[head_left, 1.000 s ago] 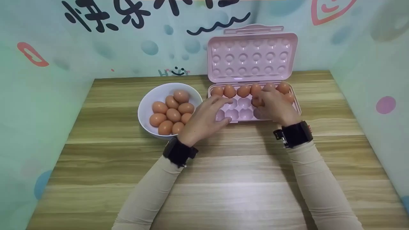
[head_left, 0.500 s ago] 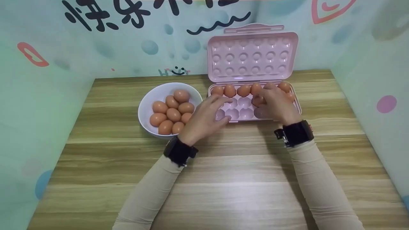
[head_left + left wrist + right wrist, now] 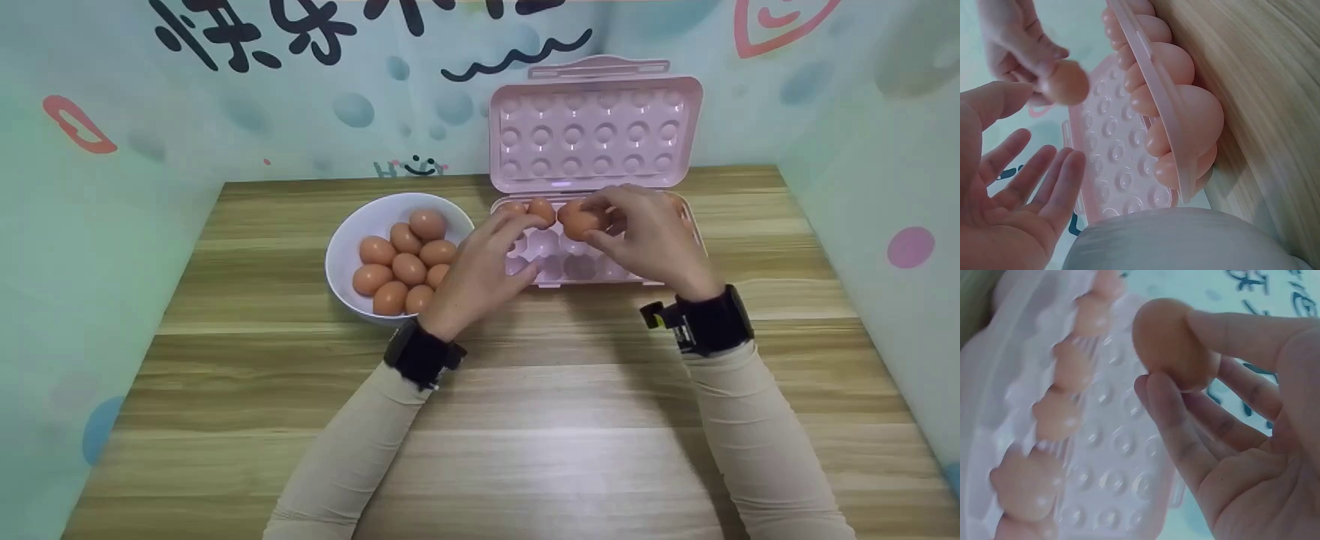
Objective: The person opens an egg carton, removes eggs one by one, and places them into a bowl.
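Between the thumb and fingers of my right hand [image 3: 652, 238] a brown egg [image 3: 582, 222] is pinched, raised above the pink egg box [image 3: 595, 136]. The right wrist view shows the held egg [image 3: 1169, 346] close up, above the row of eggs [image 3: 1055, 416] in the box. My left hand [image 3: 484, 274] hovers at the box's left end with spread, bent fingers and nothing in its grasp. In the left wrist view, the left palm [image 3: 1022, 197] is turned up beside the held egg [image 3: 1067, 83]. The right hand hides part of the box's right side.
A white bowl [image 3: 339, 255] of several brown eggs [image 3: 409, 268] stands left of the box, partly behind the left hand. The box's lid stands upright, near the patterned back wall [image 3: 300, 135]. Wooden tabletop [image 3: 517, 420] stretches in front.
My right hand has risen from the box's right part and shifted left, now with an egg in clear view between its fingers. The left hand has barely moved.
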Motion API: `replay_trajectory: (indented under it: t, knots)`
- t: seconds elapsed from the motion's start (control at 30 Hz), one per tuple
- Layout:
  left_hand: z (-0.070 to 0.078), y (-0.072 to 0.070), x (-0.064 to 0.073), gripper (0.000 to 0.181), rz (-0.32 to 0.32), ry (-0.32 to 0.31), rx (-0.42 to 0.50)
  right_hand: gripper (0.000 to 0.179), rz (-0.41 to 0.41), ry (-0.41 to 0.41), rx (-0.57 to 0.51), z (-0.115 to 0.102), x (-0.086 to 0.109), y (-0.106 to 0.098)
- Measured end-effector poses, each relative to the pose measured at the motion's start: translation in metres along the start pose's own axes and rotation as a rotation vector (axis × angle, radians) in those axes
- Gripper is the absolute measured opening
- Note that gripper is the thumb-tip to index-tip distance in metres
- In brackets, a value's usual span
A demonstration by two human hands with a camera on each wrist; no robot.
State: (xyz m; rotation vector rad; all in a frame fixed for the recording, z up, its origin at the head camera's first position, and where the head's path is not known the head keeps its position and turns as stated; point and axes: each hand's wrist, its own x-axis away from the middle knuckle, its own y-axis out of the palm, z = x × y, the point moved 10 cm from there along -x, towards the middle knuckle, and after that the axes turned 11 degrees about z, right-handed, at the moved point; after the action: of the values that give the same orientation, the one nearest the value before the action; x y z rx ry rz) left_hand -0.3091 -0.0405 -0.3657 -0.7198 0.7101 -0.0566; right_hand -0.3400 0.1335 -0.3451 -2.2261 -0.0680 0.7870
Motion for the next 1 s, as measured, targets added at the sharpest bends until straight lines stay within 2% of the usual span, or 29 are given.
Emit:
replay_trajectory:
  t: [0.13,0.3,0.43,0.53,0.67,0.77,0.87,1.0]
  knots:
    - [0.004,-0.004,-0.001,0.046,0.039,0.028,0.025,0.032,-0.034,0.034,-0.128,-0.013,0.001,0.004]
    - [0.008,-0.007,-0.001,0.05,0.061,0.049,0.048,0.032,-0.065,0.03,-0.215,-0.026,0.002,0.011]
    - [0.011,-0.009,-0.002,0.049,0.079,0.066,0.092,0.033,-0.084,0.011,-0.253,-0.033,0.003,0.016]
    - [0.013,-0.01,-0.002,0.046,0.097,0.08,0.122,0.036,-0.104,0.029,-0.276,-0.035,0.005,0.02]
    - [0.016,-0.013,-0.002,0.042,0.111,0.101,0.122,0.039,-0.119,0.058,-0.291,-0.035,0.006,0.023]
    - [0.016,-0.015,-0.003,0.039,0.101,0.107,0.12,0.039,-0.124,0.05,-0.288,-0.036,0.006,0.023]
    - [0.014,-0.019,-0.004,0.038,0.078,0.096,0.117,0.039,-0.133,0.027,-0.285,-0.039,0.006,0.022]
    - [0.006,-0.031,-0.005,0.04,0.048,0.027,0.106,0.034,-0.137,0.027,-0.286,-0.039,0.006,0.018]
